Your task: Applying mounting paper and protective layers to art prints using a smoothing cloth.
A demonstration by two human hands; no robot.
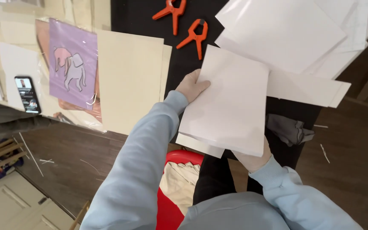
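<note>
I hold a small stack of white paper sheets in both hands above the edge of a black table. My left hand, in a pale glove, grips the stack's left edge with the thumb on top. My right hand, also gloved, supports the bottom right corner from underneath and is mostly hidden by the paper. Light blue sleeves cover both arms.
A larger pile of white sheets lies at the table's right. Two orange spring clamps lie at the back. Cream boards, a purple picture of an animal in plastic and a phone lie to the left. A red chair stands below.
</note>
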